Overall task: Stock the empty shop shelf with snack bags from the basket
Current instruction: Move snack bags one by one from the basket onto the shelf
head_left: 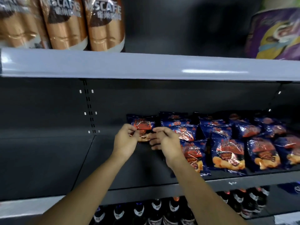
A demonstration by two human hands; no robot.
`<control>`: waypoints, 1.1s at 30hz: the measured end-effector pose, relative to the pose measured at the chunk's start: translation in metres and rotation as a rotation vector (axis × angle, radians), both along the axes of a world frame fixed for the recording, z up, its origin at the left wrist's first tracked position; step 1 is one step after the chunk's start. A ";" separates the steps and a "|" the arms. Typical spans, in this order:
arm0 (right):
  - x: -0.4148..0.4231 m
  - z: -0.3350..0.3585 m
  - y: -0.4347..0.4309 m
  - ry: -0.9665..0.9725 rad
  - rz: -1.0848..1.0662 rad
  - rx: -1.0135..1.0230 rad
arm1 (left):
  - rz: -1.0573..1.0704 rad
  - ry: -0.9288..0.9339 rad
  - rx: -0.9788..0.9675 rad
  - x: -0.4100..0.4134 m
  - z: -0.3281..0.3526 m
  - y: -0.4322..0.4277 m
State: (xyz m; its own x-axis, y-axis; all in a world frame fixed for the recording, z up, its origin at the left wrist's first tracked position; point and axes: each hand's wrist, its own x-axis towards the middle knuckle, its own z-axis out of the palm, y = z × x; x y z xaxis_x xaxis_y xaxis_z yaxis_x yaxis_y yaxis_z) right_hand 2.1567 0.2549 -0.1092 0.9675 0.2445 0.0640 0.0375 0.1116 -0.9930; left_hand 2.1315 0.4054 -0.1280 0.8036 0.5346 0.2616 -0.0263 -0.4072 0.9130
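head view: left hand (125, 141) and right hand (168, 143) pinch a bag (142, 125) with curled fingers, at the back of the shelf (113, 161). bags (227, 151) fill the right side; the left side needs more.

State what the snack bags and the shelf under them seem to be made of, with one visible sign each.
The snack bags look like thin glossy plastic or foil film: glare streaks, crinkles, puffed shape. The shelf is probably painted sheet metal, matt dark grey: thin flat deck, slotted upright behind.
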 end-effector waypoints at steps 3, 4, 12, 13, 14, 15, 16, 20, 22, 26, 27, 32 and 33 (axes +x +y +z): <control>-0.014 0.012 -0.051 0.029 -0.048 0.140 | -0.091 -0.077 0.004 -0.015 0.024 -0.049; -0.017 0.013 -0.072 0.030 -0.069 0.154 | -0.128 -0.092 0.004 -0.018 0.030 -0.068; -0.060 -0.019 -0.286 0.089 -0.332 0.202 | -0.456 -0.068 -0.029 -0.027 0.018 -0.278; -0.066 -0.029 -0.316 0.102 -0.380 0.212 | -0.488 -0.052 -0.039 -0.028 0.009 -0.307; -0.074 -0.041 -0.345 0.120 -0.432 0.214 | -0.525 -0.029 -0.055 -0.030 -0.002 -0.335; -0.083 -0.054 -0.374 0.141 -0.488 0.211 | -0.569 0.000 -0.065 -0.033 -0.014 -0.363; -0.093 -0.069 -0.402 0.166 -0.548 0.214 | -0.613 0.039 -0.065 -0.036 -0.029 -0.390; -0.138 -0.137 -0.502 0.322 -0.769 0.215 | -0.769 0.251 -0.037 -0.048 -0.099 -0.480; -0.162 -0.176 -0.541 0.414 -0.871 0.221 | -0.840 0.367 -0.025 -0.053 -0.135 -0.517; -0.204 -0.247 -0.591 0.595 -1.071 0.158 | -0.958 0.609 0.070 -0.060 -0.206 -0.577; -0.213 -0.264 -0.599 0.642 -1.109 0.150 | -0.987 0.653 0.087 -0.060 -0.224 -0.589; -0.236 -0.338 -0.620 0.859 -1.243 0.186 | -1.110 0.928 0.163 -0.055 -0.311 -0.636; -0.238 -0.353 -0.623 0.906 -1.268 0.193 | -1.130 0.976 0.185 -0.053 -0.328 -0.643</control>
State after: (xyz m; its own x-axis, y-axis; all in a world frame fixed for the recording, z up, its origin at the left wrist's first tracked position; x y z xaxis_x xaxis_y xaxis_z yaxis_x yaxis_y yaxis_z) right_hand 1.9183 -0.3683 -0.4619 0.2605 -0.6689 -0.6962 -0.3755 0.5941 -0.7114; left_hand 2.0789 -0.2377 -0.4560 0.6518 -0.4482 -0.6118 0.1745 -0.6964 0.6961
